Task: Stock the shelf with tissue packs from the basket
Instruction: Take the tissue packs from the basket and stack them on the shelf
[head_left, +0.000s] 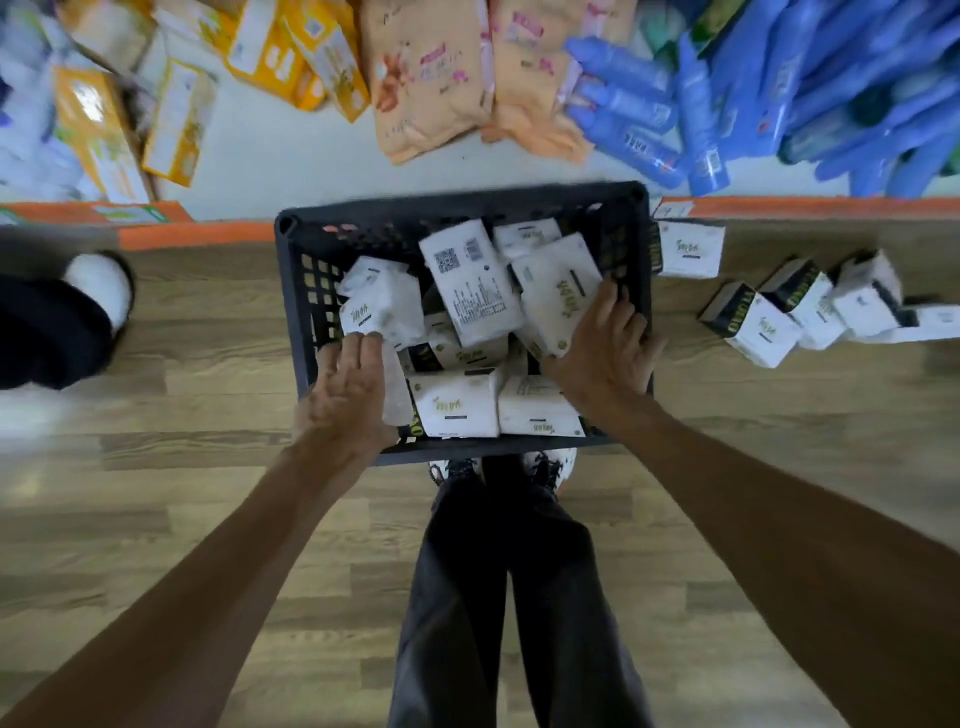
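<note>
Head view: a dark plastic basket (296, 291) stands on the wood-grain floor (208, 519), its far rim against the orange edge (197, 236) of a low white shelf (291, 156). White tissue packs lie jumbled inside it, some flat, some tilted. The left hand (348, 384) reaches over the near-left corner, fingers straight and close together, their tips touching a tissue pack (382, 306) by the left wall. The right hand (605, 343) is at the basket's right wall, fingers spread wide and fairly straight, resting against another tilted pack (558, 286). A barcode-side pack (470, 280) leans between the two.

Just right of the basket, more tissue packs (753, 327) sit in a loose row on the wood-grain surface. On the shelf are yellow boxes (270, 52), peach soft packs (431, 88) and blue packages (649, 119). The person's dark trousers (498, 597) and shoes (550, 462) show below the basket. Another person's white shoe (101, 291) is at far left
</note>
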